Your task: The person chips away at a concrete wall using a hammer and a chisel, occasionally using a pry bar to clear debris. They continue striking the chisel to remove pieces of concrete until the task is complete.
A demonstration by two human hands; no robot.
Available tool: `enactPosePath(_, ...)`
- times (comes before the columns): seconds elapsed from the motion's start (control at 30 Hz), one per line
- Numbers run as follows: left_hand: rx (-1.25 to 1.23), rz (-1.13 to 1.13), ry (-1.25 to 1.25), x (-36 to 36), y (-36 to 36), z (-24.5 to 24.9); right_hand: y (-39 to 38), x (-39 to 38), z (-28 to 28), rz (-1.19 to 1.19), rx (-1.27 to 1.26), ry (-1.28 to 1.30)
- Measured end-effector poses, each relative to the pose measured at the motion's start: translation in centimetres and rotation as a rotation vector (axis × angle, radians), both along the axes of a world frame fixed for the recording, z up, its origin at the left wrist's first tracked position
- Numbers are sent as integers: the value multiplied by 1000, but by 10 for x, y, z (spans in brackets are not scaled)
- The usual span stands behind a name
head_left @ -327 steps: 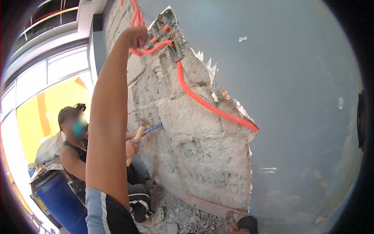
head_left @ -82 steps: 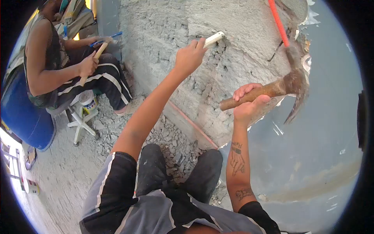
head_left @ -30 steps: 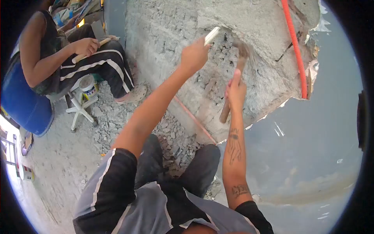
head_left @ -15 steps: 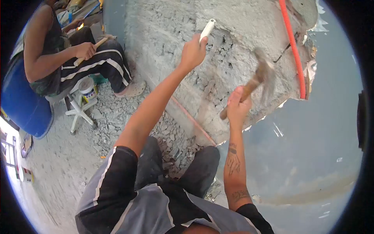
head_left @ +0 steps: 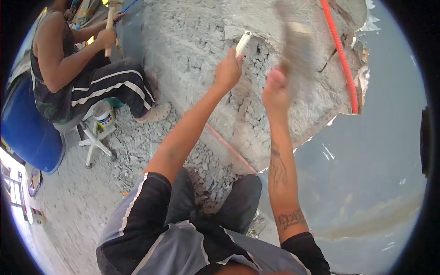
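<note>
My left hand (head_left: pixel 228 72) is closed around a flat, off-white handle (head_left: pixel 244 42) with a hole at its end. The rest of that tool is hidden by my fist. Chipped, rough concrete (head_left: pixel 192 50) lies close around this hand. My right hand (head_left: pixel 276 94) grips a hammer (head_left: pixel 288 46), raised and smeared by motion, with its head near the top of the view. Both arms reach forward over my knees, the right hand to the right of the left and a little lower.
An orange corrugated conduit (head_left: pixel 340 57) runs down the concrete beside a smooth grey surface (head_left: pixel 366 160). Rubble (head_left: pixel 201 160) covers the ground. At left, a seated person (head_left: pixel 59 59) holds a mallet (head_left: pixel 110 30), near a blue barrel (head_left: pixel 34 130), paint bucket (head_left: pixel 103 113) and white stool base (head_left: pixel 95 142).
My right hand has swung the hammer up from a lower, tilted position. My left hand has shifted slightly down with its tool. The other person has lifted the mallet from lap height.
</note>
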State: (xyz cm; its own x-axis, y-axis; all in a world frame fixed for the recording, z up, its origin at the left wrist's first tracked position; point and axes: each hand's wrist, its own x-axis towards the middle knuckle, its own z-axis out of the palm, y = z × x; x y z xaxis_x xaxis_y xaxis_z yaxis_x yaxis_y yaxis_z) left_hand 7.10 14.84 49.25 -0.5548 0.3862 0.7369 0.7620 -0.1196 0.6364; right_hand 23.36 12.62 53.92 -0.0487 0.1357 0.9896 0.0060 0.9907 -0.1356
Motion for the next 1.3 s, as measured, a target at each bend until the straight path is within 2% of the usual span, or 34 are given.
enactPosePath(0.07,14,36,28,-1,2,-1,10,-11,0,-106,-46,-98)
enactPosePath(0.13,29,62,59,3,2,-4,8,-15,4,-408,-453,-601)
enactPosePath(0.27,15,16,92,-5,4,-2,-46,5,41,-293,-457,-548)
enactPosePath(0.33,-17,32,126,-11,15,-10,-75,14,52,-13,-388,-310)
enactPosePath(0.37,-19,28,133,-16,22,-16,-64,8,44,-15,-392,-302)
enactPosePath(0.43,110,-87,103,-19,25,-22,-22,-15,13,324,-221,-26)
enactPosePath(0.47,111,-88,101,-16,20,-15,-2,-23,6,323,-221,-28)
enactPosePath(0.53,-41,46,50,-1,6,-3,24,-24,-2,-245,-616,-510)
enactPosePath(0.67,-113,71,64,-2,-12,6,2,-17,25,-294,-625,-630)
enactPosePath(0.73,-128,31,83,-6,-15,11,-37,-4,42,-196,-461,-456)
enactPosePath(0.77,-126,36,79,-6,-19,13,-53,3,47,-193,-457,-461)
enactPosePath(0.83,-256,21,44,-6,-24,20,-75,13,52,-28,-291,-154)
enactPosePath(0.87,-251,26,46,-3,-25,23,-78,20,47,-24,-285,-152)
enactPosePath(0.93,-258,85,-12,6,-25,30,-73,47,37,69,-475,-143)
enactPosePath(1.07,-297,83,-32,20,-60,46,-67,103,-13,7,-605,-141)
enactPosePath(1.13,-515,-65,192,32,-96,28,-72,117,-37,-13,-749,-53)
enactPosePath(1.17,-521,-62,192,35,-101,22,-71,120,-45,-10,-754,-53)
enactPosePath(1.23,-560,-27,171,37,-110,12,-74,121,-58,197,-805,0)
enactPosePath(1.3,-502,-8,178,35,-102,14,-75,113,-60,242,-834,43)
